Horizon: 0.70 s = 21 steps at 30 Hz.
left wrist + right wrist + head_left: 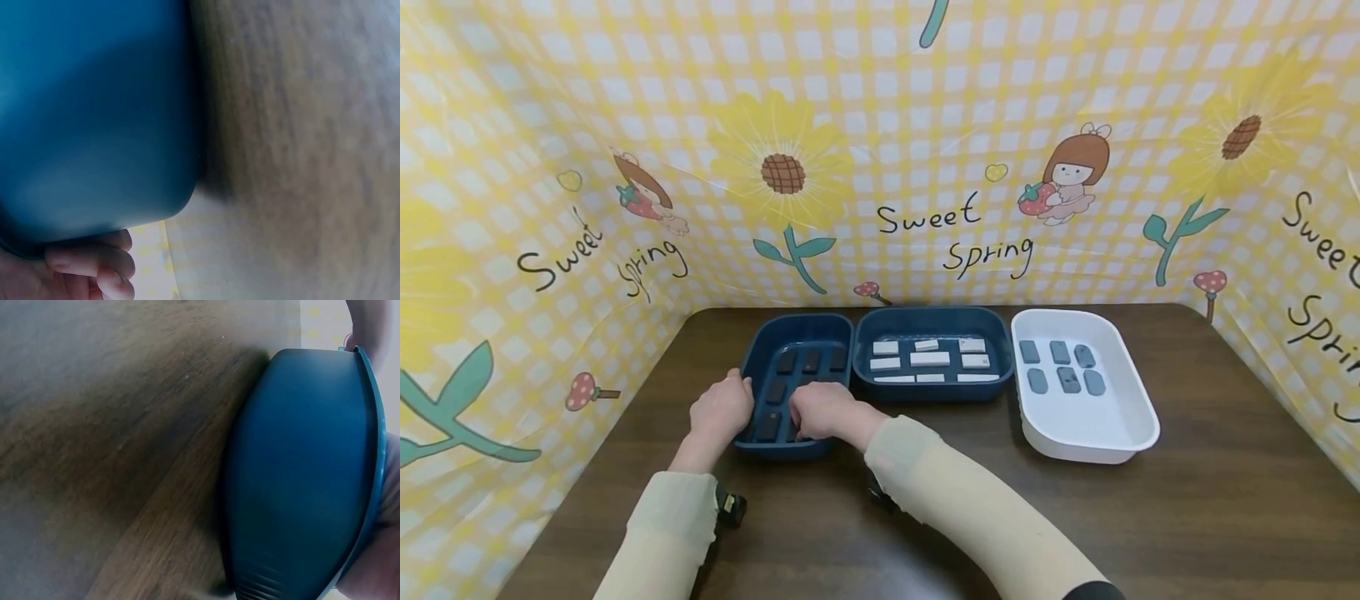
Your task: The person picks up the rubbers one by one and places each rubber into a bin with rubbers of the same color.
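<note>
A dark blue tub [763, 350] on the left holds several dark rectangular blocks [777, 390] lying flat in rows. My left hand [722, 408] grips its left rim; in the left wrist view the fingers [94, 259] curl at the edge of the tub [106, 137]. Inside that tub, toward its near right part, my right hand [827, 410] reaches down with bent fingers beside a dark block [792, 432]. Its fingertips are hidden, so I cannot tell whether they pinch a block. The right wrist view shows mostly the tub's outer wall [300, 462].
A second dark blue tub [934, 318] touches the first on its right and holds several white blocks [929, 359]. Right of it stands a white tub [1120, 417] with several grey-blue pieces [1069, 380]. All stand on a brown wooden table [970, 500] before a patterned cloth [887, 150].
</note>
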Each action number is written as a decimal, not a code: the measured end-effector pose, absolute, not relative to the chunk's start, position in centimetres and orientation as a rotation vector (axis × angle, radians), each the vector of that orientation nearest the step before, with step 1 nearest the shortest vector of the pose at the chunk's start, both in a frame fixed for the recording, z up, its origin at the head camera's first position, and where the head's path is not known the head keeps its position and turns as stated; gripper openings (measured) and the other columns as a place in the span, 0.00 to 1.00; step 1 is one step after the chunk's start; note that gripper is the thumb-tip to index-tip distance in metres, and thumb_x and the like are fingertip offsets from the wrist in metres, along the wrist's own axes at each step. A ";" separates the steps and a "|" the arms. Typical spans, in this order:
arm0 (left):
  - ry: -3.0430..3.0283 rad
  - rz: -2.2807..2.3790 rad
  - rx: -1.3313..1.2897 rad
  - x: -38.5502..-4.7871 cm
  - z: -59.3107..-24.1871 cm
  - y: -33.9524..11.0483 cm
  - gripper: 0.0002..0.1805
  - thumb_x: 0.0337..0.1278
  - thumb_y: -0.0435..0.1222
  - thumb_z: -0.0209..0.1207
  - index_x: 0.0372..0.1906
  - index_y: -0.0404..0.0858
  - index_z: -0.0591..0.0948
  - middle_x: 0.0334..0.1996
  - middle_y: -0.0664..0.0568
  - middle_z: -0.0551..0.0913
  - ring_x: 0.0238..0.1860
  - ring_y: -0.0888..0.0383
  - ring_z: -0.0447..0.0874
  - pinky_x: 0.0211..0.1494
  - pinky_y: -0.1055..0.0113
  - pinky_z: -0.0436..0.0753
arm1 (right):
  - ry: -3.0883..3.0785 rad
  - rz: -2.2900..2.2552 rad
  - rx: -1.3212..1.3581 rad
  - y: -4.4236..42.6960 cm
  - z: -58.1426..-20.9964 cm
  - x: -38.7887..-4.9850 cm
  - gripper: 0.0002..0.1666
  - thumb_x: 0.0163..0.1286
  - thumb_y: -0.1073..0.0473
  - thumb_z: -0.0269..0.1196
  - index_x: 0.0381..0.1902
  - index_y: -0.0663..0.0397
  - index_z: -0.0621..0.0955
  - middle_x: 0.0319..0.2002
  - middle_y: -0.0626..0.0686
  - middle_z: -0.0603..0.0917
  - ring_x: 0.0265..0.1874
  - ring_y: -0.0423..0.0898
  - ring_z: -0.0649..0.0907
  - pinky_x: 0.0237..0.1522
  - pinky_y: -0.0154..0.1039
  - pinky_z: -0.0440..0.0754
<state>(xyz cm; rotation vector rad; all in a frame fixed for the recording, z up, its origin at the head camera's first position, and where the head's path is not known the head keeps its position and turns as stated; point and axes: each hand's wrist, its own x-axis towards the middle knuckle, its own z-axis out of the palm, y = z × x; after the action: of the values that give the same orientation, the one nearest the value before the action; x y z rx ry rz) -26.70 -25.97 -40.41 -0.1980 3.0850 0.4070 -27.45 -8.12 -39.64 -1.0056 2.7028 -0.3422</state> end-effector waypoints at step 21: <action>3.054 0.388 -0.187 -26.7 -40.2 -26.0 0.24 0.75 0.39 0.38 0.57 0.20 0.66 0.42 0.24 0.77 0.38 0.33 0.79 0.40 0.40 0.78 | 2.930 -0.446 -1.342 -2.9 -38.2 -24.9 0.08 0.69 0.48 0.63 0.40 0.43 0.83 0.39 0.42 0.79 0.34 0.37 0.77 0.31 0.27 0.73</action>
<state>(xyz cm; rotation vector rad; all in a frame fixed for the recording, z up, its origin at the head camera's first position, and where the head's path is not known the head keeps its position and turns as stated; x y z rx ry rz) -26.72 -25.97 -40.21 -0.1873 3.0536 0.3882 -24.87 -2.90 -38.16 -1.3420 2.9295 -0.4463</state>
